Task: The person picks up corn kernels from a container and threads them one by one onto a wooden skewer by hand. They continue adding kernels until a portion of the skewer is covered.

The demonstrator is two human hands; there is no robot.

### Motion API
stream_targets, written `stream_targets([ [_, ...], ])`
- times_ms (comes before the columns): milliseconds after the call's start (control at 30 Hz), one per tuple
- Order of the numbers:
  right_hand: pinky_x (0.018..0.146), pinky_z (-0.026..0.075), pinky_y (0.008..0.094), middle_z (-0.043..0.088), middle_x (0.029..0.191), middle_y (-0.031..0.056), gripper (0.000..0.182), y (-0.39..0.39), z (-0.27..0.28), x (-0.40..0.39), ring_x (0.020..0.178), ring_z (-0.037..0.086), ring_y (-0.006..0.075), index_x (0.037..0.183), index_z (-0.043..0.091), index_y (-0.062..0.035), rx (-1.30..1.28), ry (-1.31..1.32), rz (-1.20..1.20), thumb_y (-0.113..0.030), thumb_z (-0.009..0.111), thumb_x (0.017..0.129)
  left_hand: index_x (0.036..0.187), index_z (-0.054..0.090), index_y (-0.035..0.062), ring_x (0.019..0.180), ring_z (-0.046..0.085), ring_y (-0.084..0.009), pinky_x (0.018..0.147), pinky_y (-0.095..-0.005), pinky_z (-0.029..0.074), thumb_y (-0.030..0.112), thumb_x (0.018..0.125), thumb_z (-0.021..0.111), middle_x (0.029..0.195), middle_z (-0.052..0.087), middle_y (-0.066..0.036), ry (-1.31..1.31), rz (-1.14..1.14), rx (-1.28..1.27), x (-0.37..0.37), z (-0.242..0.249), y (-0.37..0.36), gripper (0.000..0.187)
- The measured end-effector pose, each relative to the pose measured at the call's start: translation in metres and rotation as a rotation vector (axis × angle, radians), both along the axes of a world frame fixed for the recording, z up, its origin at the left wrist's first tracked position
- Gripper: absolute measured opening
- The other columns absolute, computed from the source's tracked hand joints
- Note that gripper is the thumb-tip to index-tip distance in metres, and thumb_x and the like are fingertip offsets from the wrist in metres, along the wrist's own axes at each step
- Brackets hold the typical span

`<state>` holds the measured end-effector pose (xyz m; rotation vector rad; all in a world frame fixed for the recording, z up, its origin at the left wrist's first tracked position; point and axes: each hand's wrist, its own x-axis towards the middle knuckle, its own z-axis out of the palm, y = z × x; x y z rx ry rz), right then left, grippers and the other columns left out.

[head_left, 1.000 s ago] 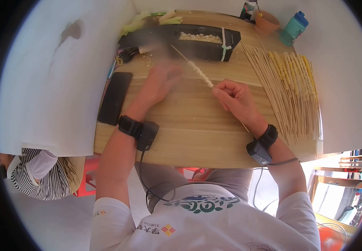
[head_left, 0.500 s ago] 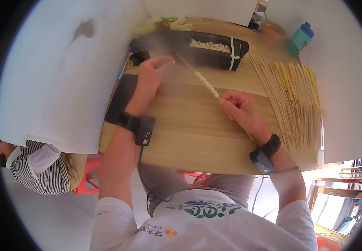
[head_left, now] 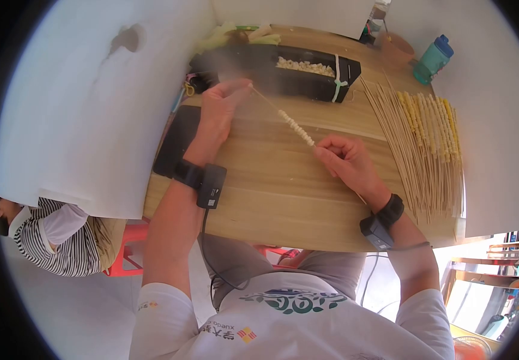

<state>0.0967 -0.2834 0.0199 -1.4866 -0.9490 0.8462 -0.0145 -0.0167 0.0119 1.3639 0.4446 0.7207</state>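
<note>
My right hand point(head_left: 346, 162) is closed around a thin wooden skewer, which slants up and left over the table. Small pale pieces point(head_left: 296, 128) are threaded along the skewer's middle, just beyond my right fingers. My left hand point(head_left: 223, 105) is pinched at the skewer's upper tip; whether a loose piece is between the fingertips is too small to tell. Behind the hands lies a black trough point(head_left: 316, 90) with pale pieces point(head_left: 306, 66) in it and a light band tied round its right end.
Bare skewers point(head_left: 400, 150) and skewers with yellow and pale pieces point(head_left: 430, 123) lie at right. Behind them stand a teal bottle point(head_left: 433, 60) and a brown pot point(head_left: 396, 51). A dark flat object point(head_left: 176, 141) is at left. A person in stripes point(head_left: 61, 240) sits beyond the partition.
My left hand has moved slightly right, bringing its fingertips to the skewer's tip. My right hand keeps its hold, almost unmoved.
</note>
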Motion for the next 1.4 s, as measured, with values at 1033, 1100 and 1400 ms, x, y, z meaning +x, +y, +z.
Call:
stream_targets([
  [1033,0.045,0.024,0.0193,0.045,0.060,-0.0098,0.016,0.000,0.000,0.001,0.052,0.034,-0.0013,0.089,0.061,-0.0029,-0.029,-0.006,0.004,-0.017,0.059,0.096,0.098,0.069,0.0014,0.075,0.057,-0.0021,0.069,-0.0175,0.045,0.005,0.086,0.070,0.086,0.067,0.003,0.041,0.138,0.460,0.006,-0.015,0.007,0.012],
  [1100,0.045,0.024,0.0193,0.045,0.060,-0.0098,0.016,-0.001,0.000,0.001,0.052,0.034,-0.0012,0.089,0.061,-0.0030,-0.022,-0.007,0.007,-0.018,0.059,0.096,0.098,0.069,0.0011,0.075,0.057,-0.0019,0.069,-0.0174,0.045,0.005,0.086,0.069,0.086,0.067,0.003,0.045,0.137,0.456,0.005,-0.015,0.007,0.012],
  [1400,0.045,0.024,0.0195,0.044,0.059,-0.0093,0.017,-0.001,0.001,0.003,0.051,0.034,-0.0007,0.089,0.061,-0.0029,-0.019,0.013,0.034,-0.019,0.059,0.096,0.098,0.069,0.0006,0.076,0.058,-0.0019,0.070,-0.0173,0.046,0.005,0.087,0.068,0.088,0.067,0.002,0.058,0.111,0.437,0.005,-0.013,0.005,0.012],
])
